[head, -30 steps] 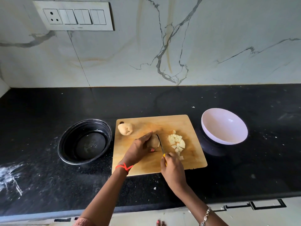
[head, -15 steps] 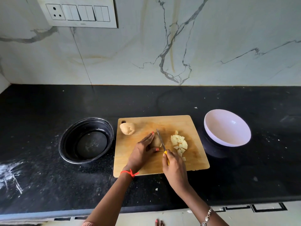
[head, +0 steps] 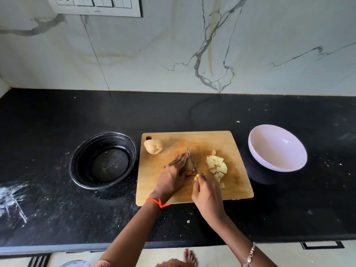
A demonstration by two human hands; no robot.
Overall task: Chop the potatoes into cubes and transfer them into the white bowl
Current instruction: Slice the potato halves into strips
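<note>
Where the marble wall point(head: 173, 45) meets the black worktop point(head: 48, 209), a wooden board point(head: 221, 143) lies between a black bowl point(head: 77, 160) and the white bowl point(head: 277, 149). On it the left grip point(head: 173, 176) clasps a potato piece point(head: 189, 165); the right grip point(head: 208, 195) is closed round a knife point(head: 192, 160) beside cut cubes point(head: 216, 164).

Whole potato point(head: 153, 146) center-left, cut potato piece point(head: 189, 165) center, mostly covered. Cubes point(head: 216, 165) heaped beside it. White bowl point(head: 277, 151) right, tilted.

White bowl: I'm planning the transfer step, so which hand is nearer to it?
Right. The right hand grips the knife left of the white bowl, across the cubes; the left hand holds the potato piece farther left.
</note>
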